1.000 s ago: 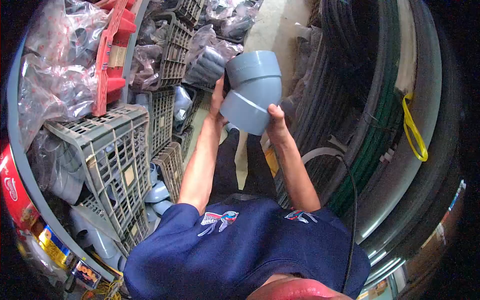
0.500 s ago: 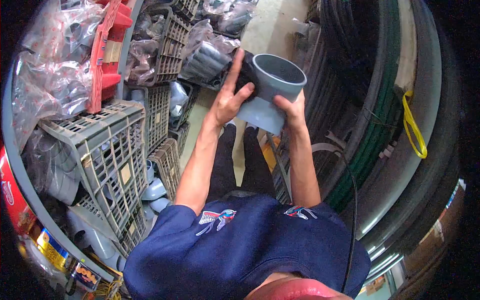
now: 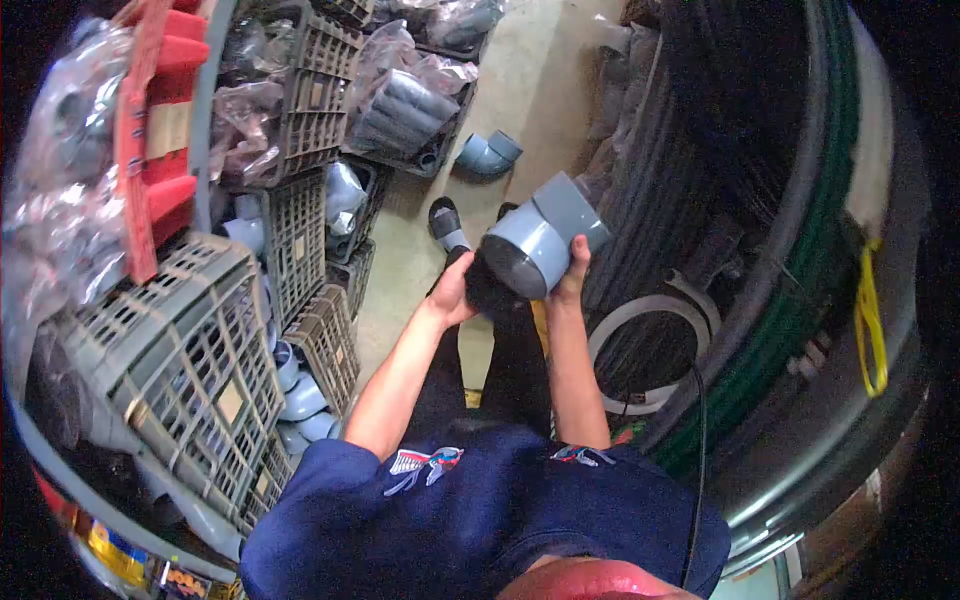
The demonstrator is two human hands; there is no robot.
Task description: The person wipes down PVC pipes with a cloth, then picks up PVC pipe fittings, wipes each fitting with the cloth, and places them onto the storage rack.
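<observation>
A grey elbow pipe fitting (image 3: pixel 540 240) is held in front of my legs, one round opening turned down and to the left. My right hand (image 3: pixel 573 270) grips its right side, with the thumb on the outer surface. Left of the fitting, my left hand (image 3: pixel 455 292) is closed round a dark, fuzzy black object (image 3: pixel 492 290), which lies close against the fitting's lower left edge. Whether the two touch is unclear. Farther ahead, another grey elbow fitting (image 3: pixel 488 155) lies on the floor.
Plastic crates (image 3: pixel 200 370) with grey fittings are stacked on the left, beside a red crate (image 3: pixel 150 140). Bagged pipe pieces (image 3: pixel 405 110) fill a crate ahead. Coiled black hoses (image 3: pixel 640 220), a white hose ring (image 3: pixel 600 345) and a yellow strap (image 3: pixel 868 330) are on the right.
The held fitting has been turned and lowered, its opening now facing down-left. My left hand has moved down with the black object. The view has shifted, showing the fitting on the floor.
</observation>
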